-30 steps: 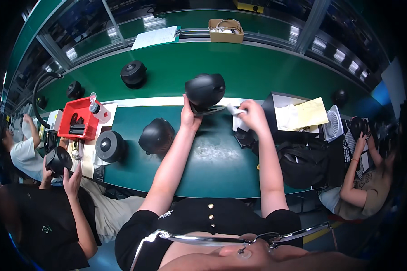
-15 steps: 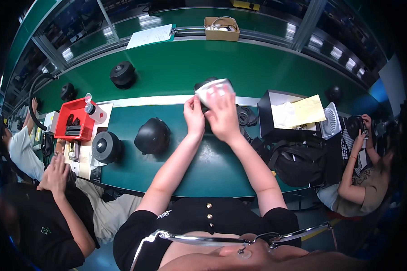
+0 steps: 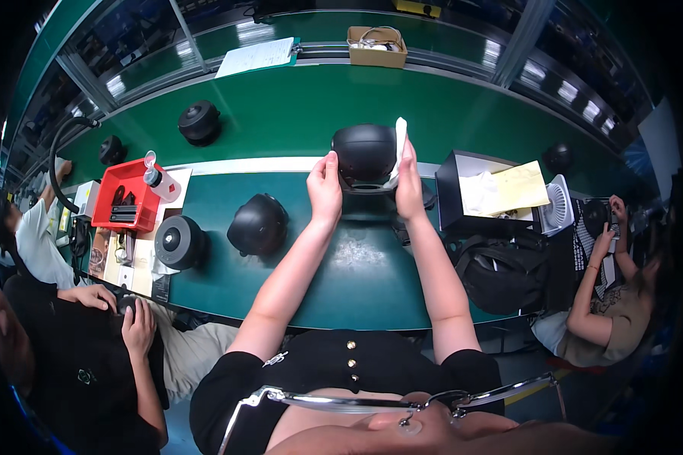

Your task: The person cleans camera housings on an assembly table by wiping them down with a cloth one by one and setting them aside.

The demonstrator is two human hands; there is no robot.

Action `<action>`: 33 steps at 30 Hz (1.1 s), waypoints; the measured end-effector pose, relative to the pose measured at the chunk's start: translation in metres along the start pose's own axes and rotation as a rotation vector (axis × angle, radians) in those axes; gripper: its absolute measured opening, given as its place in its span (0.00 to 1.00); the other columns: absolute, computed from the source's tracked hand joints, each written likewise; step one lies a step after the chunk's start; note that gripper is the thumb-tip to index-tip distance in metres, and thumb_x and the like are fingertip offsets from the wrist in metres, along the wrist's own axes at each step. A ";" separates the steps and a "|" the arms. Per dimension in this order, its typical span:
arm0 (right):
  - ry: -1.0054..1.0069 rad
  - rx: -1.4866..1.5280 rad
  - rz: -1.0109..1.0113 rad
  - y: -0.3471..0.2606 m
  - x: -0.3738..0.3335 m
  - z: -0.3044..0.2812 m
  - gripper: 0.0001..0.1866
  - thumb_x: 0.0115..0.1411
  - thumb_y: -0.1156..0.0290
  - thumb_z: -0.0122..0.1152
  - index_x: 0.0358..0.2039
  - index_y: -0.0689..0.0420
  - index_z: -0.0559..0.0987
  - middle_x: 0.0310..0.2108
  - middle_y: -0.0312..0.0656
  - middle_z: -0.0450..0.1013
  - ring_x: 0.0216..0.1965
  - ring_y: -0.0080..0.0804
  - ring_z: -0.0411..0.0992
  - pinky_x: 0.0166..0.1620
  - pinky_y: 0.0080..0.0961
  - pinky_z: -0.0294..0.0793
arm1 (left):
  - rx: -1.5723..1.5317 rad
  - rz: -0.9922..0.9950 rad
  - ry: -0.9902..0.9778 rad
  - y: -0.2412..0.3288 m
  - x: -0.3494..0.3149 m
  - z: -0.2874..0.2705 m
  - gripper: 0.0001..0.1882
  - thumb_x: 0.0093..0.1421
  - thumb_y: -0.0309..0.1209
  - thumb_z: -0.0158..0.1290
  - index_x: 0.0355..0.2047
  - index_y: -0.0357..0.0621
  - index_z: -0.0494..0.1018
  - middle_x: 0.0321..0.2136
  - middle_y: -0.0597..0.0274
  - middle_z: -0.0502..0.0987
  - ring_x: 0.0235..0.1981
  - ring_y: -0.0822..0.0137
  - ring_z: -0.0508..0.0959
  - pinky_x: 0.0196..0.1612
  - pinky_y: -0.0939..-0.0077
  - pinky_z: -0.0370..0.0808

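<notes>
Between my two hands, above the far edge of the teal tabletop, is a smooth black rounded housing. The fingers and thumb of my left hand close on its left side. My right hand presses a folded white cloth against the right side, with its fingers mostly straight and close together. Part of the cloth is hidden behind that hand. To the left of my left forearm stand another black rounded housing and a black round unit with a grey disc face.
A red bin and a clear bottle stand at left. At right are a black box with papers, a white fan-like grille and a black bag. Another black unit sits on the green belt. Co-workers sit on both sides.
My right hand and the cloth have moved from the front of the housing to its right side, uncovering its black surface. The left neighbour's hands have lowered onto a small dark object.
</notes>
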State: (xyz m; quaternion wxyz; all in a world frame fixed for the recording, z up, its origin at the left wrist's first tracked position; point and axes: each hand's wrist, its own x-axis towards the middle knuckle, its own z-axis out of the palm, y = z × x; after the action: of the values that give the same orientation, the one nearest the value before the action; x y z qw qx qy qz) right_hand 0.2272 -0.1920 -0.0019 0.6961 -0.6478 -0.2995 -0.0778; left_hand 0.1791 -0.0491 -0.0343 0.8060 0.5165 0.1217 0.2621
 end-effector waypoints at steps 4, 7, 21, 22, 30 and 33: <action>-0.062 0.733 0.370 -0.005 0.006 -0.014 0.39 0.69 0.40 0.25 0.66 0.61 0.56 0.63 0.45 0.61 0.64 0.36 0.59 0.66 0.34 0.55 | -0.076 0.063 -0.049 0.005 -0.003 0.004 0.23 0.69 0.42 0.46 0.45 0.29 0.73 0.37 0.58 0.79 0.38 0.72 0.76 0.45 0.78 0.72; -0.019 0.887 0.577 -0.010 -0.001 -0.013 0.39 0.68 0.38 0.27 0.64 0.58 0.61 0.60 0.45 0.65 0.61 0.38 0.64 0.63 0.37 0.62 | -0.168 0.023 -0.158 0.017 -0.011 0.011 0.22 0.70 0.41 0.44 0.45 0.30 0.73 0.39 0.57 0.79 0.39 0.72 0.77 0.47 0.77 0.72; 0.000 0.988 0.602 -0.019 -0.004 -0.005 0.35 0.68 0.40 0.30 0.58 0.55 0.69 0.56 0.45 0.69 0.57 0.39 0.69 0.59 0.40 0.70 | -0.097 0.118 -0.149 0.037 -0.022 0.015 0.19 0.69 0.38 0.47 0.47 0.31 0.73 0.39 0.60 0.79 0.41 0.73 0.76 0.48 0.79 0.72; 0.001 0.988 0.604 -0.016 -0.005 -0.006 0.35 0.68 0.40 0.30 0.58 0.55 0.69 0.56 0.45 0.69 0.57 0.39 0.69 0.59 0.40 0.70 | -0.019 0.139 -0.134 0.042 -0.026 0.018 0.20 0.69 0.39 0.48 0.48 0.31 0.73 0.39 0.60 0.79 0.41 0.73 0.76 0.47 0.79 0.72; 0.091 1.110 0.733 -0.002 -0.010 -0.001 0.27 0.67 0.47 0.38 0.52 0.55 0.73 0.48 0.44 0.74 0.46 0.38 0.76 0.46 0.39 0.80 | 0.288 0.352 -0.216 0.052 -0.036 0.019 0.26 0.65 0.39 0.53 0.57 0.32 0.67 0.46 0.55 0.71 0.45 0.68 0.74 0.47 0.77 0.73; 0.131 1.199 0.641 -0.014 -0.007 0.000 0.28 0.66 0.47 0.38 0.53 0.55 0.72 0.49 0.45 0.74 0.48 0.40 0.75 0.48 0.39 0.79 | 0.554 0.466 -0.270 0.057 -0.039 0.020 0.40 0.54 0.44 0.63 0.61 0.33 0.63 0.45 0.54 0.68 0.45 0.61 0.71 0.52 0.66 0.68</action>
State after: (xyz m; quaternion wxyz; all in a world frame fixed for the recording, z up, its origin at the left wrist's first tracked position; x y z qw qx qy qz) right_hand 0.2148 -0.1964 0.0060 0.9401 -0.2007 -0.0413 0.2724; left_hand 0.1390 -0.0670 0.0227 0.5637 0.7583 -0.0400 0.3251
